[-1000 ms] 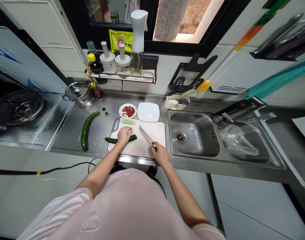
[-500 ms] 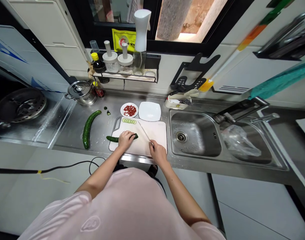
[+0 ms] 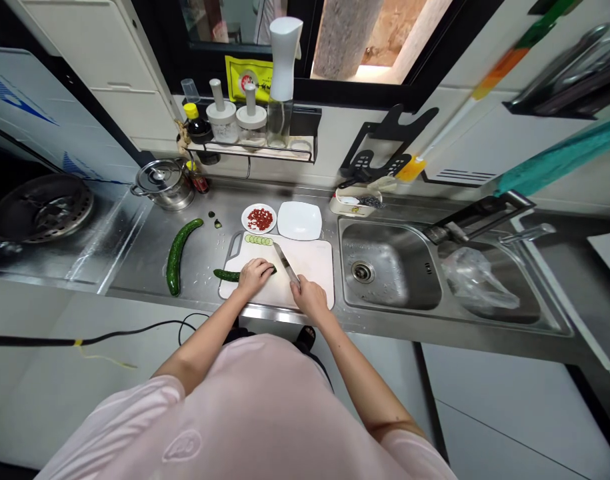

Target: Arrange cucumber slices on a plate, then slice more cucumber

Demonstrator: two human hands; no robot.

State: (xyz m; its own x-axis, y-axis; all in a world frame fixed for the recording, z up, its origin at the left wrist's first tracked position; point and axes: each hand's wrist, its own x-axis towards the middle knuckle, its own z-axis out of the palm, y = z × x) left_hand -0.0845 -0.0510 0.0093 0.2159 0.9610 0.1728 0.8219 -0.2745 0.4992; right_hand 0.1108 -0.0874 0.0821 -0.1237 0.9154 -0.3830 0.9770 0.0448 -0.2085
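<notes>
1. On the brushed-steel counter (image 3: 145, 267), I view a white cutting board (image 3: 309, 260), a flat rectangle with rounded corners, dark edging and a grey loop handle at its left end.
2. Cut cucumber (image 3: 226, 275): a slim, dark green, bumpy-skinned cylinder lying crosswise on the board, its left tip reaching past the board's edge.
3. Left hand (image 3: 256, 275): I see its curled fingers clamped over the cut cucumber, near the right end.
4. Right hand (image 3: 311, 297): closed around the handle of the knife (image 3: 286, 262). The smooth metal blade slants away, its tip near the slices; I cannot tell whether it touches the board.
5. Cucumber slices (image 3: 259, 240): thin, pale green discs with darker rims, overlapping in a row along the board's far edge.
6. Whole cucumber (image 3: 179, 257): glossy, ridged and gently bowed, on the counter well left of the board.
7. Behind the board, I note a round white plate (image 3: 243, 215) of small red pieces (image 3: 259, 219) and, just beside it, a smooth white square dish (image 3: 299, 221) with rounded corners.
8. Right of the board: the steel sink (image 3: 389, 253), its walls shiny and speckled with droplets.
</notes>
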